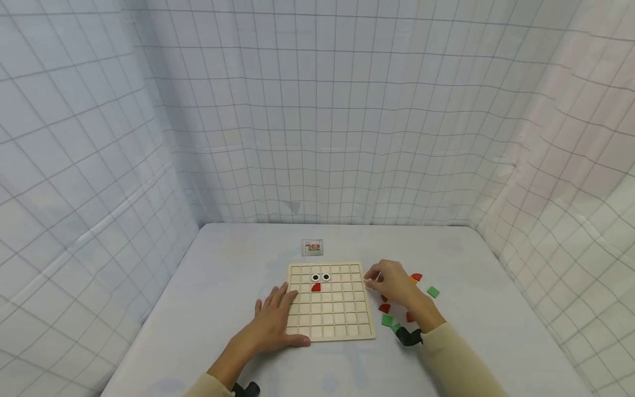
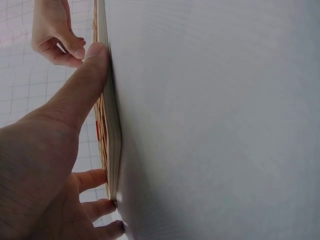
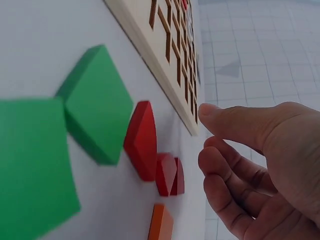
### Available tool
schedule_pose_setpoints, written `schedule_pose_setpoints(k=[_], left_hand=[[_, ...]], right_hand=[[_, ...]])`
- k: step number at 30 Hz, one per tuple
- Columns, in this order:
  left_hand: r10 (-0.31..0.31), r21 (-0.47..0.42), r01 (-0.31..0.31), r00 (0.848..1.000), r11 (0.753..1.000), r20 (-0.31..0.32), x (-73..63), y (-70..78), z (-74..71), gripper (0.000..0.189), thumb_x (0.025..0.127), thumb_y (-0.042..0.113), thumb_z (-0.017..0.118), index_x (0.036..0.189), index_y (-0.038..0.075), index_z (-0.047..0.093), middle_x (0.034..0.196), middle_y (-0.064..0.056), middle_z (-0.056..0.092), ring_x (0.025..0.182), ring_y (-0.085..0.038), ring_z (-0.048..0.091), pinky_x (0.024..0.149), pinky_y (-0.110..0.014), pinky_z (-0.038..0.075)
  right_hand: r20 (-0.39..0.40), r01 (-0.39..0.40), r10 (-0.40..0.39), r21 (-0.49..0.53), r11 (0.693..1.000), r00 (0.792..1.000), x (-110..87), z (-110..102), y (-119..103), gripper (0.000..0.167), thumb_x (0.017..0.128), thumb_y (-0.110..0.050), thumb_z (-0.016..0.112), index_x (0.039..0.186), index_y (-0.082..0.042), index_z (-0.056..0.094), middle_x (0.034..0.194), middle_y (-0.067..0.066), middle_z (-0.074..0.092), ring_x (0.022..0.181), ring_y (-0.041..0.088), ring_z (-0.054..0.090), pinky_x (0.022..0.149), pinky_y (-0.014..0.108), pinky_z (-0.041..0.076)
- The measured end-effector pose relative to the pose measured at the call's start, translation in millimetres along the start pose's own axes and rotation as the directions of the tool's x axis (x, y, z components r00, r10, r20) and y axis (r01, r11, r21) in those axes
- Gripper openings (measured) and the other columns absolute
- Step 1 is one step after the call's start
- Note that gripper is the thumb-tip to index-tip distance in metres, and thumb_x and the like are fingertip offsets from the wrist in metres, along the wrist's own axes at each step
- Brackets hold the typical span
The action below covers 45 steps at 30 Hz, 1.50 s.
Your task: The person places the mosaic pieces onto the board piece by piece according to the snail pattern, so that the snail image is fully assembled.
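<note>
A wooden grid board (image 1: 329, 317) lies on the table, with two eye tiles (image 1: 315, 277) and a red quarter-round tile (image 1: 316, 287) in its upper cells. My left hand (image 1: 275, 322) rests at the board's left front corner, fingers spread over the left edge and thumb along the front edge. Beside the board's upper right edge hovers my right hand (image 1: 394, 281). In the right wrist view its thumb (image 3: 235, 122) stands apart from the loosely bent fingers (image 3: 227, 182), and no piece shows between them.
Several loose pieces lie right of the board: green squares (image 3: 100, 107), red quarter-rounds (image 3: 141, 142) and an orange piece (image 3: 160, 222). A small picture card (image 1: 312, 247) lies behind the board. White gridded curtains (image 1: 322, 138) enclose the table on its back and sides.
</note>
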<state>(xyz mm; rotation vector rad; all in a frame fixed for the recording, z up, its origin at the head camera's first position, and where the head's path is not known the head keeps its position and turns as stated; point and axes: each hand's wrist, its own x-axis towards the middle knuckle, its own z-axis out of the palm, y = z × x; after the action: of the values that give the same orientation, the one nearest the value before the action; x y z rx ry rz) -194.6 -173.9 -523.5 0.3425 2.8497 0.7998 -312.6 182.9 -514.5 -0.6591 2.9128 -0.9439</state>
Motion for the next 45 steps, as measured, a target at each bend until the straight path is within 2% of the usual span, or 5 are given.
schedule_pose_setpoints(k=[6,15,19,26,45], left_hand=[[-0.006,-0.003,0.006,1.000,1.000,-0.001,-0.4,1.0,0.0,0.129,0.081,0.063,0.104,0.176,0.003,0.041,0.191,-0.029,0.026,0.178,-0.058,0.025,0.132,-0.094,0.020],[-0.002,0.002,0.002,1.000,1.000,0.000,-0.3,2.5,-0.5,0.129,0.081,0.063,0.104,0.176,0.003,0.040,0.191,-0.030,0.026,0.177,-0.059,0.025,0.132,-0.094,0.020],[-0.002,-0.004,0.002,1.000,1.000,-0.002,-1.2,4.1,-1.9,0.128,0.082,0.061,0.104,0.176,0.003,0.040,0.191,-0.030,0.026,0.177,-0.059,0.025,0.132,-0.094,0.020],[-0.004,-0.007,0.004,1.000,1.000,-0.008,-2.4,5.7,-3.3,0.129,0.081,0.060,0.105,0.176,0.003,0.040,0.191,-0.030,0.026,0.177,-0.060,0.025,0.133,-0.093,0.019],[-0.012,-0.010,0.012,1.000,1.000,-0.001,-2.4,5.2,-2.5,0.128,0.081,0.060,0.105,0.176,0.002,0.041,0.191,-0.030,0.026,0.177,-0.059,0.025,0.133,-0.093,0.019]], right_hand=[[-0.004,-0.075,0.075,-0.038,0.996,0.997,-8.2,-8,18,0.013,0.100,-0.018,0.094,0.112,-0.013,0.089,0.105,0.002,0.077,0.092,0.015,0.067,0.079,0.029,0.059],[0.018,-0.114,0.115,-0.058,0.992,0.993,-14.9,-11,31,0.030,0.094,-0.032,0.101,0.114,-0.014,0.088,0.107,0.003,0.077,0.098,0.018,0.068,0.087,0.037,0.062],[0.017,-0.117,0.118,-0.037,0.992,0.993,-16.8,-11,31,0.028,0.096,-0.030,0.100,0.114,-0.014,0.087,0.107,0.003,0.078,0.099,0.017,0.069,0.088,0.038,0.062],[0.005,-0.111,0.111,-0.022,0.994,0.994,-16.6,-9,33,0.019,0.099,-0.022,0.096,0.112,-0.013,0.088,0.099,-0.001,0.077,0.091,0.013,0.064,0.083,0.031,0.057],[0.004,-0.129,0.129,0.038,0.991,0.992,-20.4,-11,29,0.016,0.097,-0.015,0.096,0.106,-0.010,0.084,0.095,0.000,0.076,0.087,0.012,0.067,0.078,0.027,0.056]])
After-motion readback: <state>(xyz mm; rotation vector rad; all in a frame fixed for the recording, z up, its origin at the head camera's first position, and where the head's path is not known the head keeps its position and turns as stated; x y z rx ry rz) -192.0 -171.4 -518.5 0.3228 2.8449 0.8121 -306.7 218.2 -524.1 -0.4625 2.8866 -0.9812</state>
